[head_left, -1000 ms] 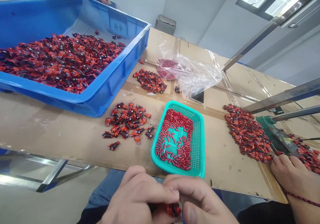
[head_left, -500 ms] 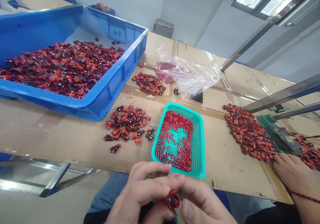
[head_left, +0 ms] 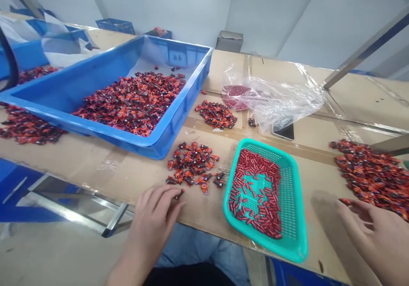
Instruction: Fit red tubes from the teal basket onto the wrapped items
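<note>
My left hand [head_left: 156, 213] is at the table's front edge, thumb and fingers closed around a small black plastic part [head_left: 179, 194] with a reddish end. Just beyond it lies a loose group of black-and-orange parts [head_left: 193, 164]. My right hand [head_left: 377, 235] is out at the right, beside a large heap of orange-and-black parts [head_left: 367, 173]. An orange part [head_left: 345, 201] shows at its fingertips, mostly hidden by them. Between my hands stands a green plastic basket [head_left: 298, 230] holding small red tubes [head_left: 255, 160].
A big blue crate [head_left: 162, 143] full of the same parts stands at the left, with another heap [head_left: 32, 128] beside it. Behind the basket are a small heap [head_left: 215, 115], a clear plastic bag [head_left: 287, 98] and a phone [head_left: 284, 130]. A metal bar [head_left: 361, 52] slants at the right.
My hands, together on one orange-and-black part before, have separated: left to the loose group, right toward the large heap. The view has turned left, and another person's hand has left it.
</note>
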A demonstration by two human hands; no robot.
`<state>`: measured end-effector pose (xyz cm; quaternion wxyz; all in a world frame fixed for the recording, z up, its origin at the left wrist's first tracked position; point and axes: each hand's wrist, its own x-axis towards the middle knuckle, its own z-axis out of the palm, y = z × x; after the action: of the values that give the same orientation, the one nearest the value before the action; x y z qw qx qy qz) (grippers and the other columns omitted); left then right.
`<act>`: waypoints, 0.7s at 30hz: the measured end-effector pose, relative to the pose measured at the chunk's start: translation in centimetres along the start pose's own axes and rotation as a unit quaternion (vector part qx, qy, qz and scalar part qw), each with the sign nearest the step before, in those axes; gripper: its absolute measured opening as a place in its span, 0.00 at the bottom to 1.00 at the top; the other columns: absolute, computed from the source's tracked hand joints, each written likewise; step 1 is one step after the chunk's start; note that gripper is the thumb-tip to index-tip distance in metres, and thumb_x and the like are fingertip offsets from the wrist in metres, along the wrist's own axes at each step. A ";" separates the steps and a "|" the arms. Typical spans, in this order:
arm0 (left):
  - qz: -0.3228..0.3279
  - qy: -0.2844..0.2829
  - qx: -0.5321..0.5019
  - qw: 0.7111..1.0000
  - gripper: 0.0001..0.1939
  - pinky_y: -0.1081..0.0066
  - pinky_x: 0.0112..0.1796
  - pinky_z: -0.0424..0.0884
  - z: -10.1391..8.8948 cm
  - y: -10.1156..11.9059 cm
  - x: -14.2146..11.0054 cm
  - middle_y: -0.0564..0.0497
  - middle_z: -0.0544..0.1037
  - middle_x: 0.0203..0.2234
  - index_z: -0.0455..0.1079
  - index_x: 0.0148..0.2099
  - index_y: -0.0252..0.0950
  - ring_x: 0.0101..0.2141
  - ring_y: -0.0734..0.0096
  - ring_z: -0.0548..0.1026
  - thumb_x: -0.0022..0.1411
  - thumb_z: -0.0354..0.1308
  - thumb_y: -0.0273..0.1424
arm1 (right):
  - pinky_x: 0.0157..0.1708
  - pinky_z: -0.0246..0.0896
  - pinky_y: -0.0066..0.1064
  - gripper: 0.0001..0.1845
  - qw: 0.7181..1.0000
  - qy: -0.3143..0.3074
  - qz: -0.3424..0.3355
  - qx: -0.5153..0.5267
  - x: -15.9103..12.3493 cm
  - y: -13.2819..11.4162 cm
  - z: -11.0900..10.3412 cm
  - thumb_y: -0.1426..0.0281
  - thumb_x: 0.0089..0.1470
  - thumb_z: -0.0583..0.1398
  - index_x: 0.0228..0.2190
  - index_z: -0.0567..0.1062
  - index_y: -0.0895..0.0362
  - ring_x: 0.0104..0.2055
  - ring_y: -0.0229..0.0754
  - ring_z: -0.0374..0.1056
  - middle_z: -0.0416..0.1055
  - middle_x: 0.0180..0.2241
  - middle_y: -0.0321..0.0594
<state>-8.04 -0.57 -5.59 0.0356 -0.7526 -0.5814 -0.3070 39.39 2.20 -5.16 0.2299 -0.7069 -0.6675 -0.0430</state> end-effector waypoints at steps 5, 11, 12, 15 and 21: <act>0.018 0.032 -0.080 0.996 0.05 0.63 0.47 0.72 0.6 -0.6 0.0 0.48 0.79 0.42 0.72 0.49 0.39 0.43 0.61 0.79 0.73 0.56 0.28 | 0.42 0.66 0.59 0.25 0.990 0.087 -0.082 -0.074 1.3 -4.8 -0.8 0.52 0.69 0.49 0.46 0.76 0.57 0.42 0.67 0.72 0.76 0.39 0.59; -0.010 -0.019 -0.260 0.965 0.11 0.77 0.53 0.71 0.3 2.1 0.9 0.50 0.73 0.49 0.73 0.52 0.42 0.51 0.71 0.76 0.71 0.57 0.25 | 0.46 0.73 0.40 0.10 0.947 -0.209 -0.242 0.019 0.9 -14.8 -1.4 0.67 0.70 0.58 0.50 0.77 0.51 0.46 0.48 0.75 0.79 0.45 0.43; 0.002 -0.034 -0.282 0.959 0.12 0.79 0.53 0.72 0.4 2.7 1.1 0.50 0.73 0.49 0.73 0.53 0.43 0.51 0.72 0.76 0.71 0.57 0.24 | 0.45 0.73 0.41 0.09 0.931 -0.264 -0.250 0.024 1.2 -15.9 -1.3 0.69 0.67 0.62 0.48 0.77 0.52 0.45 0.49 0.75 0.79 0.44 0.43; 0.016 -0.066 -0.339 0.938 0.15 0.80 0.51 0.76 0.5 4.6 1.9 0.50 0.77 0.47 0.72 0.55 0.44 0.50 0.72 0.79 0.71 0.56 0.23 | 0.39 0.73 0.40 0.05 0.914 -0.308 -0.263 0.010 2.2 -17.4 -0.5 0.74 0.61 0.67 0.39 0.78 0.56 0.39 0.50 0.76 0.79 0.39 0.42; -0.056 -0.036 -0.405 0.912 0.14 0.76 0.42 0.83 0.8 7.1 2.6 0.53 0.84 0.40 0.70 0.53 0.43 0.40 0.69 0.85 0.67 0.62 0.24 | 0.37 0.71 0.37 0.07 0.912 -0.306 -0.273 0.012 2.6 -17.4 0.7 0.79 0.59 0.63 0.30 0.75 0.57 0.35 0.48 0.74 0.76 0.31 0.42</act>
<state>-1.00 -0.25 -2.79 -0.3107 -0.6794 -0.4492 -0.4900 22.75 4.91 -0.17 0.0025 -0.4731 -0.8724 0.1226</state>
